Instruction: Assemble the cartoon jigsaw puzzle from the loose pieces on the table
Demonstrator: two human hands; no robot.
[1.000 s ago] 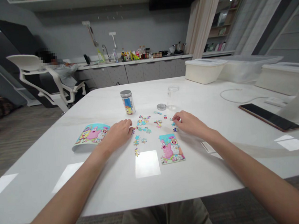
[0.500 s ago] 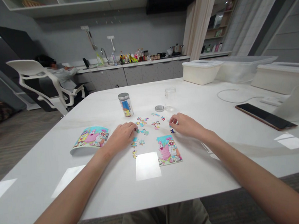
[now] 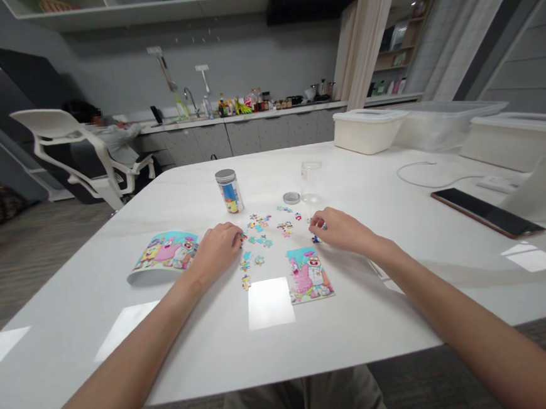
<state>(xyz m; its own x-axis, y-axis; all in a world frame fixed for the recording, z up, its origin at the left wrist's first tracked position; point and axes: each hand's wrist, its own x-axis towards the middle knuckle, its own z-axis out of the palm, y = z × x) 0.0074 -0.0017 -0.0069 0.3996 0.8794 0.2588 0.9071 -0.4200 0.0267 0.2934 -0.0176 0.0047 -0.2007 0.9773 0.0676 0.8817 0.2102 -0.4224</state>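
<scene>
My left hand is closed, fingers curled down at the left edge of the loose jigsaw pieces. A bit of a puzzle piece shows at its fingertips. On the other side of the pieces my right hand has thumb and fingers pinched together; whatever lies between them is hidden. A dark blue puzzle piece rests just below those fingers. Nearer to me lies a joined section of the puzzle with a pink starfish figure. The curved picture sheet stands left of my left hand.
Behind the pieces are a lidded picture jar, a silver lid and a clear jar. At right lie a phone and a white cable, with storage boxes behind. A person sits beyond the table.
My left hand has drawn back a little to the left, uncovering more of the loose pieces. The right hand has stayed almost in place.
</scene>
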